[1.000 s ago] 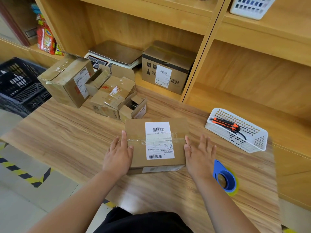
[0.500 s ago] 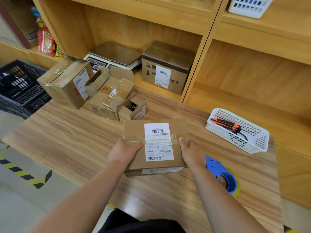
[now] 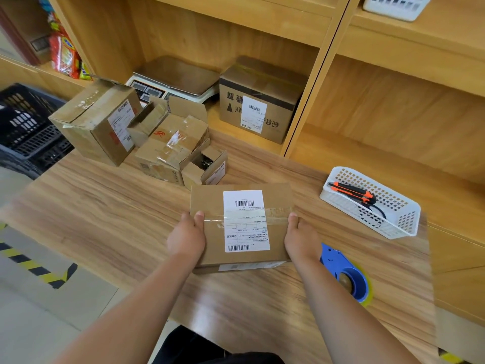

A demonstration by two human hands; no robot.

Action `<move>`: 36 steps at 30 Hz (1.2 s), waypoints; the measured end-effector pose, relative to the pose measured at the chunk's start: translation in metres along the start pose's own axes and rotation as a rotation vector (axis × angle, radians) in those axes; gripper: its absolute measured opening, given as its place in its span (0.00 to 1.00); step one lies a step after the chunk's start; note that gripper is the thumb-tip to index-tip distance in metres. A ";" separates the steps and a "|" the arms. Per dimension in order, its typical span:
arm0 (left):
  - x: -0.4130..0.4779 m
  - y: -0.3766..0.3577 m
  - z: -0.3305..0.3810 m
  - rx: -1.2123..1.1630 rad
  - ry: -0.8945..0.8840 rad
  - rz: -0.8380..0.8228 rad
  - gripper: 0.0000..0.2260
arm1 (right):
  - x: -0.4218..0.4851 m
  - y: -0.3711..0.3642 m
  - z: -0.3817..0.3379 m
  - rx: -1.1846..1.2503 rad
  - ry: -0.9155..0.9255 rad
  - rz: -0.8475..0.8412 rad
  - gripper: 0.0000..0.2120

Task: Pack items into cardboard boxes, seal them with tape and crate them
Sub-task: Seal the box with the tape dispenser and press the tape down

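Currently, with left hand (image 3: pixel 186 239) and right hand (image 3: pixel 301 239) clamped on the taped box (image 3: pixel 210 200), I risk clipping the open box (image 3: pixel 204 169) at twelve o'clock.

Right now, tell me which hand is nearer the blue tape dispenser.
Right. The right hand grips the cardboard box just beside the blue tape dispenser; the left hand holds its opposite edge.

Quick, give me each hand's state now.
Left hand: holding the box by its left edge.
Right hand: holding the box by its right edge.
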State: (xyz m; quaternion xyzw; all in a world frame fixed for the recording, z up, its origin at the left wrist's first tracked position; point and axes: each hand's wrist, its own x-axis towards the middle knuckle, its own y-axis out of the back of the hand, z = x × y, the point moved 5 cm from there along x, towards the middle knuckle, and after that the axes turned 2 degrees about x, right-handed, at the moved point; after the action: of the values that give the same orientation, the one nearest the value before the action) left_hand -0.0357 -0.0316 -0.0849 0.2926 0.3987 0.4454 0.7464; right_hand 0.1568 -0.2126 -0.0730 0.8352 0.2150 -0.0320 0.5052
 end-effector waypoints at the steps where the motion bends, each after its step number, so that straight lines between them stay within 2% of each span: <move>1: 0.000 0.000 -0.001 -0.014 0.005 0.007 0.20 | 0.000 0.001 0.000 0.013 -0.012 -0.002 0.27; 6: 0.001 0.001 -0.002 -0.066 0.054 0.017 0.22 | 0.011 0.006 -0.008 0.042 -0.038 -0.145 0.22; 11: -0.001 0.003 -0.002 -0.125 0.079 0.045 0.23 | 0.013 0.005 -0.012 -0.038 0.062 -0.143 0.21; 15: -0.004 0.005 -0.011 -0.320 0.216 0.076 0.24 | 0.011 0.008 -0.012 -0.051 0.073 -0.171 0.21; 17: -0.006 0.006 -0.014 -0.394 0.227 0.092 0.24 | 0.010 0.010 -0.013 -0.020 0.085 -0.194 0.21; 21: -0.015 0.012 -0.015 -0.446 0.129 0.203 0.17 | 0.007 0.011 -0.017 0.182 0.052 -0.221 0.21; 23: -0.022 0.013 -0.016 -0.500 0.142 0.230 0.15 | 0.005 0.020 -0.028 0.161 0.113 -0.212 0.18; 26: -0.027 0.001 -0.021 -0.635 0.221 0.159 0.17 | 0.004 0.048 -0.048 0.045 0.223 -0.139 0.14; 29: -0.034 -0.009 -0.006 -0.687 0.194 0.028 0.14 | 0.002 0.078 -0.073 -0.139 0.355 -0.031 0.16; 30: -0.035 -0.013 0.000 -0.678 0.188 -0.017 0.17 | 0.002 0.086 -0.081 -0.182 0.397 0.011 0.17; 32: -0.040 -0.024 0.012 -0.681 0.195 -0.166 0.29 | 0.000 0.099 -0.095 -0.262 0.479 0.091 0.19; 35: -0.047 -0.043 0.022 -0.736 0.180 -0.439 0.29 | -0.009 0.101 -0.109 -0.414 0.548 0.119 0.26; 36: -0.048 -0.045 0.022 -0.689 0.168 -0.468 0.30 | -0.015 0.099 -0.112 -0.450 0.557 0.100 0.28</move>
State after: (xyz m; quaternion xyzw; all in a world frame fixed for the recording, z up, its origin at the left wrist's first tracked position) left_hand -0.0116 -0.0957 -0.0932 -0.1098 0.3416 0.3936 0.8464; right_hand 0.1639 -0.1607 0.0673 0.6892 0.3051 0.2695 0.5995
